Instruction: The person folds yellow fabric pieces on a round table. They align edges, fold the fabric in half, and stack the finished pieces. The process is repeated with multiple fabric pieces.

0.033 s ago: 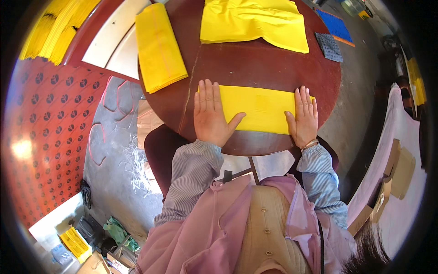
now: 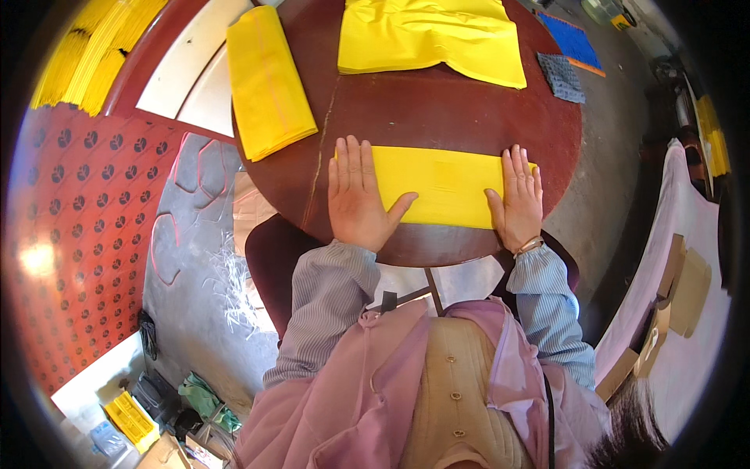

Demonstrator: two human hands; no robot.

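A flat, folded yellow sheet point(image 2: 441, 187) lies crosswise near the front edge of the round red-brown table point(image 2: 406, 109). My left hand point(image 2: 358, 195) rests palm down on its left end, fingers stretched out and pointing away from me, thumb spread inward. On the right end lies my right hand point(image 2: 519, 199), also flat, with its thumb apart. Neither hand grips anything. Whether the sheet is cloth or plastic I cannot tell.
Farther back on the table lies a larger yellow sheet point(image 2: 430, 35), and a folded yellow bundle point(image 2: 272, 86) sits at the left. A grey cloth point(image 2: 561, 78) is at the right rim. More yellow stacks point(image 2: 94, 51) stand far left; cardboard boxes point(image 2: 687, 293) stand right.
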